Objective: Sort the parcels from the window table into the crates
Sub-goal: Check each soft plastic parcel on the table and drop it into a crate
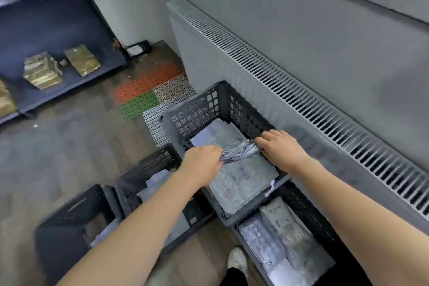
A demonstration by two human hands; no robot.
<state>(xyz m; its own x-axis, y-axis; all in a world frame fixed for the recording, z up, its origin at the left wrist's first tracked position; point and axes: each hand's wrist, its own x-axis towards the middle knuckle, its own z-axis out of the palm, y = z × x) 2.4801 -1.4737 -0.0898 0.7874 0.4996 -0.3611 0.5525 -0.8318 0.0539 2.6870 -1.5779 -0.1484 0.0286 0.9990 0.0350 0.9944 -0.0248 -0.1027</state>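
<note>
Both hands reach into the dark crate that sits against the radiator, at about the centre of the view. The left hand has its grip clamped on one end of a crumpled grey parcel, fingers curled round the wrinkled plastic. The right hand holds the other end at 3 o'clock of the parcel, its fingers bent over the bunched film, so the parcel spans between the two hands just above the crate's contents. Beneath it lies a flat grey mailer (red stamp marks show on its face), with a white-edged packet at 12 o'clock of it, deeper in the same crate.

At 5 o'clock a second crate touches the first and holds several grey bags. At 8 o'clock two more dark crates stand side by side on the floor, with pale parcels inside. A shoe shows at 6 o'clock. Coloured perforated mats lie on the floor at 11 o'clock, and a blue shelf at 10 o'clock carries gold-wrapped packs.
</note>
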